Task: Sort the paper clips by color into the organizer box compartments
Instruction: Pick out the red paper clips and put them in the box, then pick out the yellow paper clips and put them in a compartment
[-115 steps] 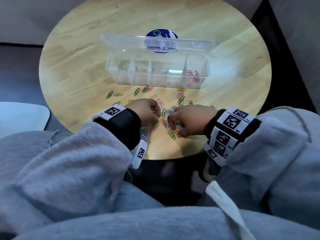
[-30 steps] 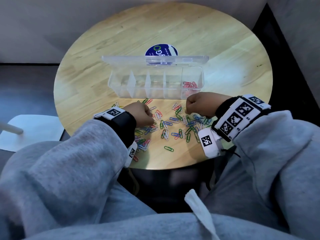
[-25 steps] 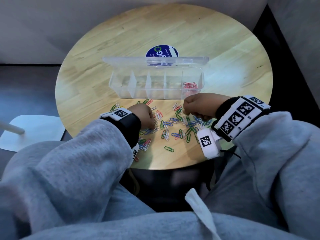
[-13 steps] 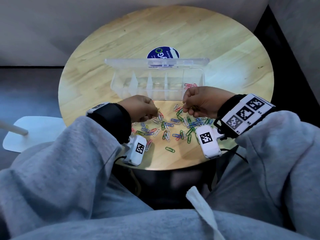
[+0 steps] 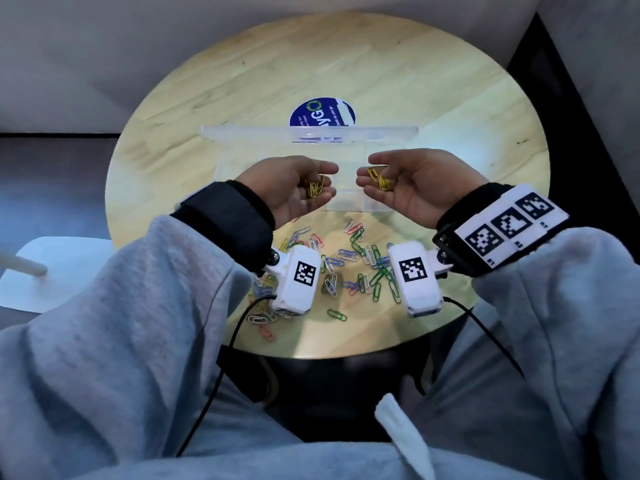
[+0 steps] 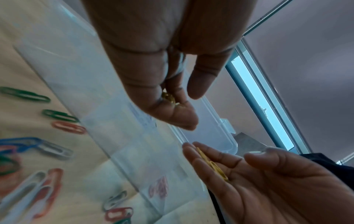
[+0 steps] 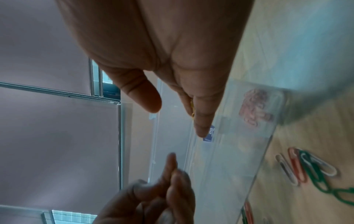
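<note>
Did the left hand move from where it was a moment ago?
Yes. The left hand went from the loose clip pile up to the organizer box, now palm-up with yellow clips.

the clear plastic organizer box [image 5: 346,202] is open from above; its raised lid [image 5: 270,135] walls the far side. scattered coloured paper clips [image 5: 362,259] crowd the near part of the round wooden surface [image 5: 398,64].
</note>
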`<state>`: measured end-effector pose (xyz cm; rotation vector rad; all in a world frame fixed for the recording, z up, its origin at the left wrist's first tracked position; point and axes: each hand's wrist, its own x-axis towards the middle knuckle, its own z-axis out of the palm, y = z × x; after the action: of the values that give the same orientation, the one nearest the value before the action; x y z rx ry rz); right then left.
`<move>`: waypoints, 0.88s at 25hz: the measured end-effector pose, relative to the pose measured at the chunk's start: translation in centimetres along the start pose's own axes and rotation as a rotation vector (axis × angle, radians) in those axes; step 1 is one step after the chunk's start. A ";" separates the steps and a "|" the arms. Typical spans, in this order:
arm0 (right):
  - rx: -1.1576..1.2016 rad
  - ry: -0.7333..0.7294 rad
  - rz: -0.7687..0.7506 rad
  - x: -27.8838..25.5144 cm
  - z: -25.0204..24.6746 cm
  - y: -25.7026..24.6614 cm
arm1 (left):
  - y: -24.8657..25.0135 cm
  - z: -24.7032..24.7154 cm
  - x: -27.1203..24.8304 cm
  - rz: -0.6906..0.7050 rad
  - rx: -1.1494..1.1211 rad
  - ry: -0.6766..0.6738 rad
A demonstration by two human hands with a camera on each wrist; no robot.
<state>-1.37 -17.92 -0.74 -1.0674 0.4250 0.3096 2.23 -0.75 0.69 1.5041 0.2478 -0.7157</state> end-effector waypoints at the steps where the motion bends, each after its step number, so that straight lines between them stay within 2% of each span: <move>1: 0.024 -0.010 -0.007 0.3 0.1 0.0 | 0.3 0.3 0.4 0.013 -0.030 0.004; 10: 0.089 -0.042 -0.057 2.0 0.9 -0.2 | 0.4 2.0 2.7 0.079 -0.078 0.008; 13: 0.016 -0.032 -0.033 1.8 0.4 -0.3 | 0.4 2.2 2.6 0.101 -0.065 0.017; 15: -0.112 -0.019 -0.046 1.3 0.0 -0.5 | 0.4 1.8 2.2 0.141 -0.010 0.046; 18: -0.288 -0.026 -0.100 0.6 -0.4 -0.7 | 0.3 0.7 1.2 0.180 0.271 0.049; 22: -0.635 -0.031 -0.130 -0.1 -0.9 0.1 | -1.2 0.0 -0.2 0.143 1.123 0.059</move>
<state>-1.65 -18.73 -1.14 -1.6998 0.2264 0.3544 1.46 -0.59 -0.18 2.5717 -0.2829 -0.7234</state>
